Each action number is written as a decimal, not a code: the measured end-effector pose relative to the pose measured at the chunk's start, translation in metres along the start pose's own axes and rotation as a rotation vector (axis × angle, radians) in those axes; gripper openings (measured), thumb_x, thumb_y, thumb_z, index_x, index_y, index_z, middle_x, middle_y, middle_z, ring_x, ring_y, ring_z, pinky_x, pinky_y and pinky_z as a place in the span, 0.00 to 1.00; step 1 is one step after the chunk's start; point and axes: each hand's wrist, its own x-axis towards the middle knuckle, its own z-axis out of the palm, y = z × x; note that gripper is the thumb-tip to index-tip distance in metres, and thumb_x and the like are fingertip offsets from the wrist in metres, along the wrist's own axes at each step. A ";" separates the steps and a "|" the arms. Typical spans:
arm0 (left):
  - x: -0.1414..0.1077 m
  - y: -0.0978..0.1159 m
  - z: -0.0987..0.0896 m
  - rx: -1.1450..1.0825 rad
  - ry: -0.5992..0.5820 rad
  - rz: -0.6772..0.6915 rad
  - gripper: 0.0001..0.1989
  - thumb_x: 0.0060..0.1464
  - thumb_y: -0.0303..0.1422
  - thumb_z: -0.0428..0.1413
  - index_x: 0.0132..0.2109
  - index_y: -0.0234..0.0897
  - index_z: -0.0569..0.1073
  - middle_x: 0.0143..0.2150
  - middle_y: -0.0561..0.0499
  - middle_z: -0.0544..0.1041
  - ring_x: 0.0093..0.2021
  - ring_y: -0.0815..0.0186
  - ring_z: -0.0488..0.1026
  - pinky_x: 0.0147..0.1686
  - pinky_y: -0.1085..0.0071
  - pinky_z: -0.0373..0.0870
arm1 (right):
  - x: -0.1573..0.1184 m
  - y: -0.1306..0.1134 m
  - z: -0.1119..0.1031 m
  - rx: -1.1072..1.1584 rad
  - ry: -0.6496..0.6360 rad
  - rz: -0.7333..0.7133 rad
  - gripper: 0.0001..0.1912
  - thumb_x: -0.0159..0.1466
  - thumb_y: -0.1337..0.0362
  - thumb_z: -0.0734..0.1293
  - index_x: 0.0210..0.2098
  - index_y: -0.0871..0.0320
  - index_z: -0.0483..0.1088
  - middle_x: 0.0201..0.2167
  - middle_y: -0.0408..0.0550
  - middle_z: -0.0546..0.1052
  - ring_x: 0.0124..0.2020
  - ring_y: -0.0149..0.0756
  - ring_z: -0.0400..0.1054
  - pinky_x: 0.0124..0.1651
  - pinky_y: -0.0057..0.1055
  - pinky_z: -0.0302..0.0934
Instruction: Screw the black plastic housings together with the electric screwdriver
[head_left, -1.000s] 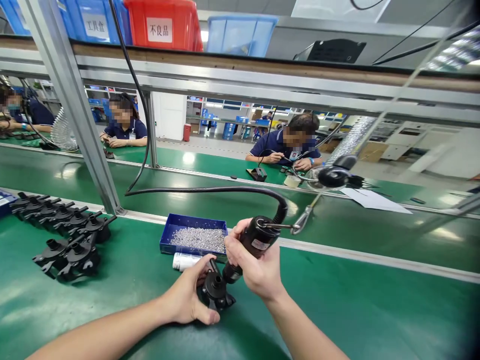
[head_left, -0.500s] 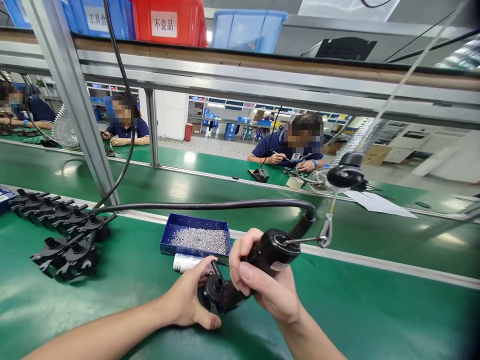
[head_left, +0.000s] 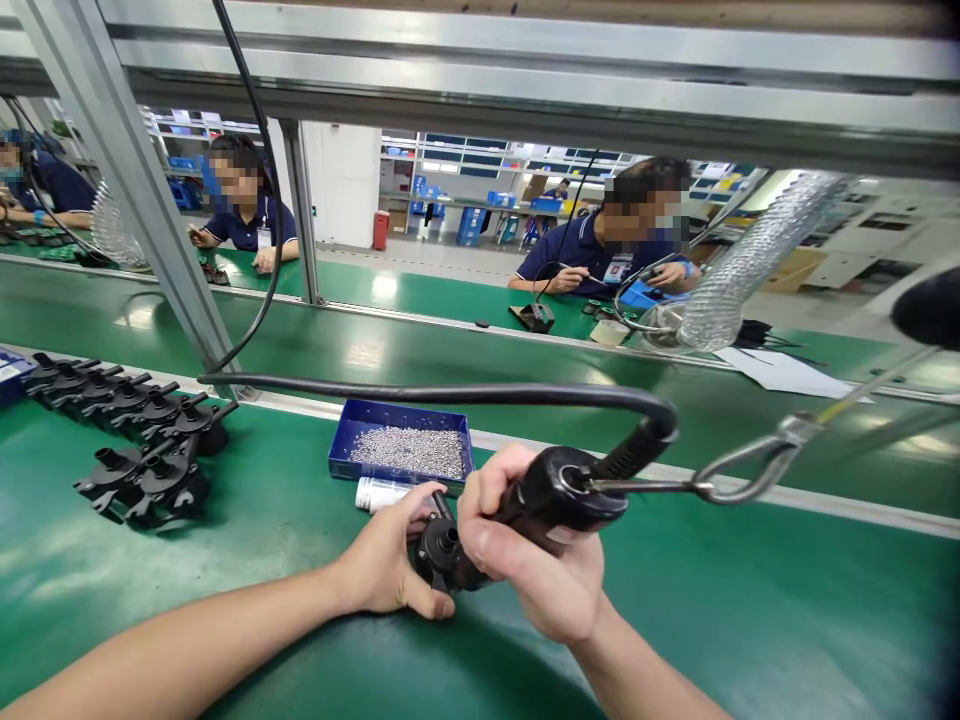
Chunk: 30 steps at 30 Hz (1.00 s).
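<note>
My left hand (head_left: 394, 560) is closed around a black plastic pump housing (head_left: 439, 542) with a round top and short pipe stubs, on the green bench. In my right hand (head_left: 536, 560) is a black electric screwdriver (head_left: 574, 490), fingers wrapped around its body. The screwdriver lies tilted, its cable end toward me and its front end against the housing; the bit is hidden. A wire hook (head_left: 750, 470) is fastened to its rear end. Just behind my left hand lies a white cylinder (head_left: 382, 494), beside a blue tray (head_left: 345, 465) of small silver screws.
Several similar black housings (head_left: 142, 430) stand in rows at the left. A black cable (head_left: 450, 393) runs across the bench from a metal post (head_left: 142, 190). Beyond the frame, co-workers (head_left: 600, 250) sit at another bench.
The view has tilted down and shifted slightly. The screwdriver's rear end has swung lower and nearer, and the hook line now stretches to the right. Both hands keep their holds.
</note>
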 end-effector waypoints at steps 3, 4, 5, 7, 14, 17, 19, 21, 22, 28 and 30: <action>0.000 0.001 0.000 0.012 0.013 -0.003 0.57 0.35 0.32 0.78 0.72 0.43 0.64 0.58 0.47 0.79 0.60 0.44 0.77 0.67 0.48 0.69 | 0.000 0.003 -0.002 0.017 0.031 -0.010 0.09 0.67 0.64 0.77 0.39 0.52 0.73 0.28 0.38 0.73 0.19 0.26 0.56 0.22 0.27 0.54; 0.000 0.002 0.000 0.013 0.010 -0.001 0.57 0.35 0.32 0.78 0.72 0.44 0.64 0.58 0.47 0.79 0.60 0.44 0.77 0.67 0.49 0.69 | 0.000 0.005 -0.002 0.014 0.038 -0.014 0.09 0.67 0.64 0.77 0.39 0.52 0.73 0.28 0.38 0.73 0.18 0.25 0.56 0.21 0.27 0.53; 0.000 0.002 0.000 0.012 0.003 0.004 0.57 0.35 0.32 0.78 0.72 0.44 0.64 0.58 0.47 0.79 0.60 0.44 0.77 0.66 0.50 0.70 | -0.001 0.006 -0.002 0.011 0.043 -0.018 0.09 0.68 0.63 0.77 0.39 0.52 0.73 0.27 0.38 0.72 0.18 0.25 0.56 0.21 0.26 0.52; 0.000 0.001 0.000 0.008 -0.010 0.023 0.57 0.36 0.33 0.78 0.72 0.45 0.63 0.59 0.48 0.79 0.60 0.45 0.77 0.65 0.50 0.71 | -0.001 0.009 -0.001 0.004 0.054 -0.018 0.09 0.69 0.62 0.77 0.39 0.52 0.72 0.26 0.37 0.72 0.18 0.26 0.56 0.21 0.26 0.53; -0.004 -0.011 0.010 -0.001 -0.028 0.059 0.61 0.31 0.41 0.82 0.71 0.45 0.64 0.60 0.45 0.79 0.62 0.40 0.76 0.69 0.48 0.67 | 0.008 -0.006 -0.001 -0.024 0.010 0.032 0.09 0.71 0.61 0.76 0.42 0.52 0.73 0.27 0.39 0.74 0.20 0.27 0.62 0.25 0.26 0.58; -0.007 -0.018 0.016 0.011 -0.004 0.040 0.63 0.29 0.43 0.83 0.71 0.45 0.64 0.60 0.44 0.79 0.64 0.40 0.75 0.70 0.48 0.66 | 0.013 -0.010 -0.004 0.021 0.051 -0.094 0.07 0.73 0.64 0.75 0.44 0.51 0.72 0.32 0.41 0.78 0.21 0.26 0.65 0.26 0.25 0.61; -0.009 -0.022 0.018 0.030 0.015 0.023 0.65 0.27 0.43 0.84 0.72 0.45 0.63 0.61 0.43 0.80 0.64 0.40 0.75 0.70 0.48 0.65 | 0.016 -0.005 -0.007 0.006 0.074 -0.125 0.06 0.73 0.65 0.74 0.45 0.51 0.72 0.34 0.42 0.79 0.22 0.25 0.66 0.26 0.25 0.62; -0.009 -0.024 0.019 0.031 0.033 0.017 0.67 0.25 0.42 0.84 0.72 0.44 0.63 0.60 0.43 0.80 0.62 0.41 0.76 0.70 0.47 0.65 | 0.019 0.003 -0.009 -0.022 0.070 -0.113 0.06 0.73 0.66 0.75 0.44 0.52 0.73 0.33 0.42 0.78 0.22 0.25 0.66 0.26 0.24 0.63; -0.009 -0.024 0.019 0.024 0.037 0.019 0.66 0.25 0.42 0.84 0.72 0.44 0.63 0.60 0.42 0.80 0.62 0.41 0.76 0.70 0.47 0.65 | 0.020 0.006 -0.009 -0.030 0.066 -0.104 0.07 0.73 0.65 0.75 0.44 0.52 0.73 0.32 0.41 0.78 0.22 0.26 0.66 0.26 0.24 0.62; -0.008 -0.013 0.021 -0.060 0.017 0.047 0.54 0.30 0.35 0.83 0.65 0.43 0.70 0.59 0.45 0.81 0.61 0.42 0.76 0.68 0.48 0.67 | 0.025 0.010 -0.006 -0.066 0.056 -0.028 0.09 0.70 0.61 0.78 0.42 0.52 0.74 0.32 0.43 0.80 0.23 0.28 0.67 0.26 0.27 0.64; -0.009 -0.008 0.022 -0.071 0.015 0.032 0.51 0.31 0.33 0.82 0.64 0.42 0.71 0.60 0.46 0.81 0.62 0.41 0.76 0.68 0.49 0.67 | 0.025 0.010 -0.004 -0.109 0.082 -0.031 0.09 0.70 0.61 0.78 0.42 0.52 0.74 0.30 0.42 0.78 0.22 0.29 0.67 0.25 0.27 0.64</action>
